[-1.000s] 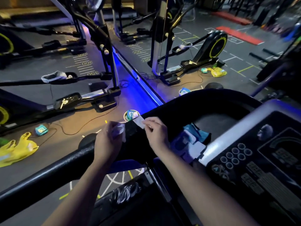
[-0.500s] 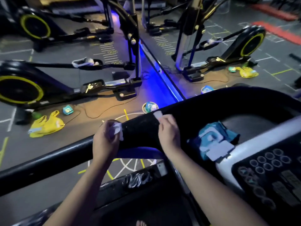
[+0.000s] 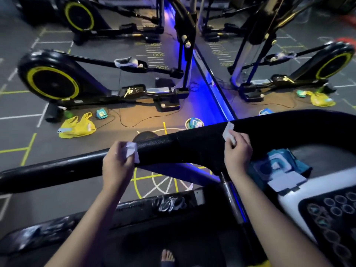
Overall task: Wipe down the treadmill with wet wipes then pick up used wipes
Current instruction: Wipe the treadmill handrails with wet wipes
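Note:
The treadmill's black handrail (image 3: 192,145) runs across the middle of the head view. My left hand (image 3: 117,166) grips a crumpled white wipe (image 3: 132,152) against the rail on its left stretch. My right hand (image 3: 238,153) pinches a flat white wipe (image 3: 228,132) and presses it on the rail's top, right of the bend. A blue pack of wet wipes (image 3: 279,166) with its flap up lies on the console tray just right of my right hand. The control panel (image 3: 331,218) with round buttons fills the lower right corner.
A mirror wall with a blue light strip (image 3: 217,101) stands ahead. An elliptical machine (image 3: 57,81) stands at the left. On the floor lie a yellow bag (image 3: 77,126), a small blue pack (image 3: 101,113) and a bowl of wipes (image 3: 193,123). My bare foot (image 3: 168,256) shows below.
My hands have moved apart along the rail: the left slid left with its crumpled wipe, the right moved right along the rail top. The camera tilted down and left.

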The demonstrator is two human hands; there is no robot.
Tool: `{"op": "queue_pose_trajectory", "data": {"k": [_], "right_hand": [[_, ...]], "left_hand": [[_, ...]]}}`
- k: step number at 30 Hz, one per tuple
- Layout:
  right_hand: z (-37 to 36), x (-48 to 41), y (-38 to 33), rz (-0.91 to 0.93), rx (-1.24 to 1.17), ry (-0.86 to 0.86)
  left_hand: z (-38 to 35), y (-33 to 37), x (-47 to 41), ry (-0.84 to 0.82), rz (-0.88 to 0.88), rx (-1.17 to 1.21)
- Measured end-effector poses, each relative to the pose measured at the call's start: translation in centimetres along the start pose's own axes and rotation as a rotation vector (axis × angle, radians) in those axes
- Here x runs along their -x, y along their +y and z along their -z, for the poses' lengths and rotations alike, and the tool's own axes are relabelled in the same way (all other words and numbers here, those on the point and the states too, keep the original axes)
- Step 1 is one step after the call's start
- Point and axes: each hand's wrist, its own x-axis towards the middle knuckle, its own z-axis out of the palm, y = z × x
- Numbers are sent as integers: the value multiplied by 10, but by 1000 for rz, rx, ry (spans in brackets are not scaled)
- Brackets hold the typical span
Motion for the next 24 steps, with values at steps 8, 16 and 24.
{"op": "queue_pose_trajectory", "data": {"k": [8, 16, 24], "right_hand": [[-60, 94, -24, 287, 124, -650], [-15, 100, -22, 106, -97, -544], [37, 63, 36, -324, -149, 125]], "left_hand": [[5, -6, 22, -45, 92, 87], [-8, -4, 27, 46, 288, 153], [-118, 53, 39, -211, -305, -25]]}}
